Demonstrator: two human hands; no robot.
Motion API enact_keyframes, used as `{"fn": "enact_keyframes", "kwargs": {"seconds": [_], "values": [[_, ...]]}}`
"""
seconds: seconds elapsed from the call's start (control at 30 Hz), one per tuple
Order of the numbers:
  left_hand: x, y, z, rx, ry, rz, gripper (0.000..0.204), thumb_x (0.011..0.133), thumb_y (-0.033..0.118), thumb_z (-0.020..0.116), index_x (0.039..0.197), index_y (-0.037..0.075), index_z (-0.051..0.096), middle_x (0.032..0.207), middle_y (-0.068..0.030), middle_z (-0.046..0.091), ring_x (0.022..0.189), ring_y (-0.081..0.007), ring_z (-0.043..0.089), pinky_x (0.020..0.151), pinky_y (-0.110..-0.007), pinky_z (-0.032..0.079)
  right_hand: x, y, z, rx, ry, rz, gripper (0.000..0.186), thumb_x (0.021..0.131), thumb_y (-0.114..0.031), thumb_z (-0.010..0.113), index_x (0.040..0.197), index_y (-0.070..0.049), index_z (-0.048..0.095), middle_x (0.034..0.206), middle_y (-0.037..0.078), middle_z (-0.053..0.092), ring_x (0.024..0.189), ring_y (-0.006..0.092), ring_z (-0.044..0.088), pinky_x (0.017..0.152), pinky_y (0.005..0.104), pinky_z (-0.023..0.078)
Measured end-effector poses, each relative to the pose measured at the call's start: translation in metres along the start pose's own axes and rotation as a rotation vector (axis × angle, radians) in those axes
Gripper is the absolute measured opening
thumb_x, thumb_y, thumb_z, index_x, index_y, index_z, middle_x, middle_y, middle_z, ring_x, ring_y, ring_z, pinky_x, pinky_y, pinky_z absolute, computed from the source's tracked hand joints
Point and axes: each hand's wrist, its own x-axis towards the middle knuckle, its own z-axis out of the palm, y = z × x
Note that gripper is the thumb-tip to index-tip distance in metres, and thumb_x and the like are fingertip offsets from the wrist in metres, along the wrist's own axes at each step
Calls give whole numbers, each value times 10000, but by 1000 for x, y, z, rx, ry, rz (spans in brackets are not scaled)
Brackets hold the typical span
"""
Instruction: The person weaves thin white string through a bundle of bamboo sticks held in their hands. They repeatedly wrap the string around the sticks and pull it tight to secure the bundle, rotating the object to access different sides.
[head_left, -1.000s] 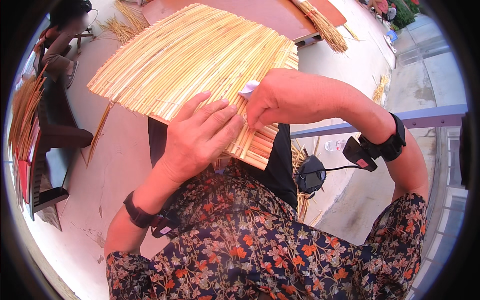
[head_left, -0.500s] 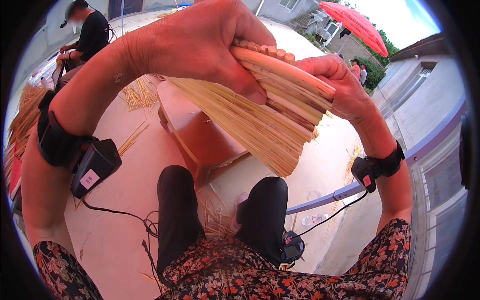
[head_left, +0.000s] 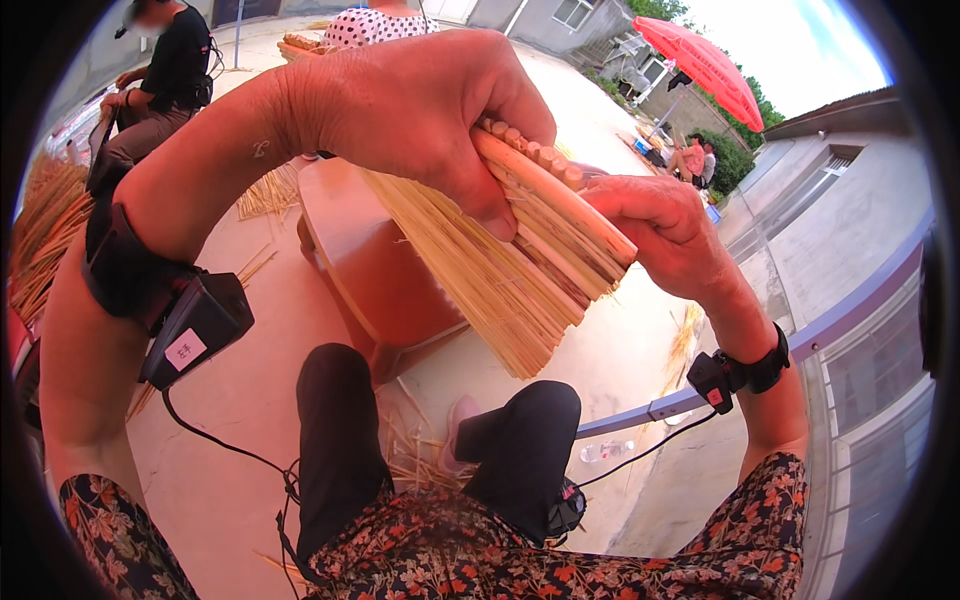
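Observation:
A fan-shaped straw bundle [head_left: 480,270] hangs in front of me at chest height. Its pale, thin stalks lie side by side and spread downward, with thicker, rounded stalk ends lined up along the upper edge. My left hand [head_left: 420,110] is closed over that top edge, the thumb pressing on the near face and the fingers curled behind. At the right end, my right hand [head_left: 660,225] pinches the bundle beside the thickest stalk. Its fingertips are partly hidden behind the stalks.
A brown wooden table or stool [head_left: 370,265] stands below the bundle, beyond my knees. Loose stalks [head_left: 425,465] and a clear plastic bottle [head_left: 608,451] lie on the floor. A metal bar [head_left: 690,400] crosses at right. Other people sit farther off, one in a dotted top [head_left: 375,27].
Both hands and the straw bundle have shifted slightly left and lower in view. Both hands keep their grip. A person in a dotted top has come into view behind my left hand.

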Motion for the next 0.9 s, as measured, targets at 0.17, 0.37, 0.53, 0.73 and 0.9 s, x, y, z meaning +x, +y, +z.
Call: {"fn": "enact_keyframes", "kwargs": {"seconds": [0.17,0.37,0.53,0.73,0.9], "values": [[13,4,-9,58,-15,-3,261,643,77,850,851,-7,717,693,-38,651,619,-86,576,582,-245,461,-9,3,1,116,74,96,182,929,5,609,1092,-19,687,893,18,681,786,87,590,701,238,482],[27,10,-24,24,-77,-28,288,658,126,854,876,-5,716,738,-57,674,632,-113,602,588,-250,466,-12,13,15,193,218,68,286,917,66,522,1153,-2,668,926,9,652,744,58,558,633,219,455],[28,17,-39,-132,-222,73,238,770,94,806,984,9,747,850,-41,738,692,-93,642,624,-227,492,-14,2,13,46,314,-47,296,904,93,507,1142,15,664,1014,62,689,835,119,624,733,261,504],[31,16,-43,-283,-250,173,232,760,66,800,977,6,747,823,-40,723,687,-98,636,615,-229,483,-10,-14,7,-30,356,-103,266,876,99,541,1105,34,661,1023,106,704,883,170,659,783,289,521],[36,25,-58,-301,-331,129,236,752,49,795,978,3,745,810,-35,711,677,-100,625,614,-223,465,-2,-25,6,-43,384,-138,244,854,104,570,1074,51,659,1030,143,717,923,212,689,826,312,535]]}}
